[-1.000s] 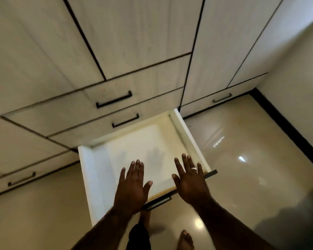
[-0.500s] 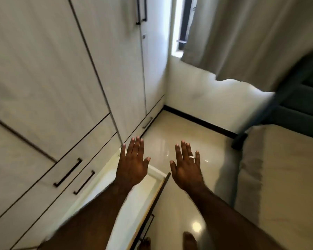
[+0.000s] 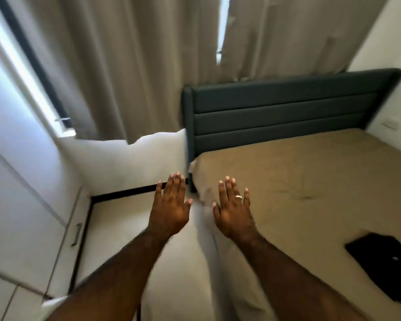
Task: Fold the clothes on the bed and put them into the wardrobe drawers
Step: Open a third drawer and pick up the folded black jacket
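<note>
Both my hands are held out in front of me with fingers straight and spread, holding nothing. My left hand (image 3: 171, 205) hovers over the floor beside the bed. My right hand (image 3: 233, 207), with a ring on one finger, is over the near left edge of the bed (image 3: 299, 181), which has a tan sheet. A black garment (image 3: 387, 262) lies flat on the bed at the far right, well away from both hands. The wardrobe (image 3: 16, 205) with its drawers stands at the left edge of the view.
A dark padded headboard (image 3: 276, 110) stands behind the bed. Beige curtains (image 3: 137, 66) hang over the window at the back. A strip of pale floor (image 3: 125, 216) runs between the wardrobe and the bed. The image is blurred by motion.
My view has swung right, from the open white drawer to the bed. Both hands stayed open and raised in front of me. The drawer has left the view and the black garment has come in.
</note>
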`<state>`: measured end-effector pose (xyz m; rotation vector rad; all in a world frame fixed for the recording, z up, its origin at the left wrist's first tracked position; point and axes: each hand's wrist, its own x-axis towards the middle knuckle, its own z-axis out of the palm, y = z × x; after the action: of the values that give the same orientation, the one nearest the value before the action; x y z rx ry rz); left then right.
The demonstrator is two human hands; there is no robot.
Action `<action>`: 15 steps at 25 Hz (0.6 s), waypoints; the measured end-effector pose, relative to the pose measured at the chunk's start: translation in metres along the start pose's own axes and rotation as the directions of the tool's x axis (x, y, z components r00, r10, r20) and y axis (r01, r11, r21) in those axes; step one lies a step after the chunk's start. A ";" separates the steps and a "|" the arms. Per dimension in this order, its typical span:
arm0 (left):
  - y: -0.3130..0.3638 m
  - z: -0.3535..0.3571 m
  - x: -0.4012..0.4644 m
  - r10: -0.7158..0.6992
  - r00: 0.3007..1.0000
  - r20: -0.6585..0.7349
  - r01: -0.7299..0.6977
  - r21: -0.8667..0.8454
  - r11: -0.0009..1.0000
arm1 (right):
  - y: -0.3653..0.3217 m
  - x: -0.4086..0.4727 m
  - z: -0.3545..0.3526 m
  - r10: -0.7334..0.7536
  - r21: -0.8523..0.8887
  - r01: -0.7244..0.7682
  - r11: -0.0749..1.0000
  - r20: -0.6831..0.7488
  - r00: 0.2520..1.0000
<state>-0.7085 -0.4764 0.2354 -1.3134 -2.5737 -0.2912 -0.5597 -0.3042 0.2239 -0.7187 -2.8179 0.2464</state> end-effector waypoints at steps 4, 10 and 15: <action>0.127 0.001 0.058 0.220 0.976 -0.003 -0.220 -0.021 0.975 | 0.115 -0.044 -0.052 0.198 -0.052 -0.204 0.978 -0.104 0.975; 0.319 0.007 0.108 0.435 0.900 -0.010 -0.434 -0.098 0.896 | 0.266 -0.124 -0.123 0.415 -0.108 -0.442 0.891 -0.204 0.887; 0.453 0.019 0.144 0.611 0.792 -0.013 -0.607 -0.133 0.784 | 0.362 -0.179 -0.164 0.582 -0.106 -0.621 0.777 -0.254 0.772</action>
<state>-0.4236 -0.0990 0.2917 -2.1179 -2.0128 -0.3138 -0.2014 -0.0610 0.2724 -1.5940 -2.3399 0.0017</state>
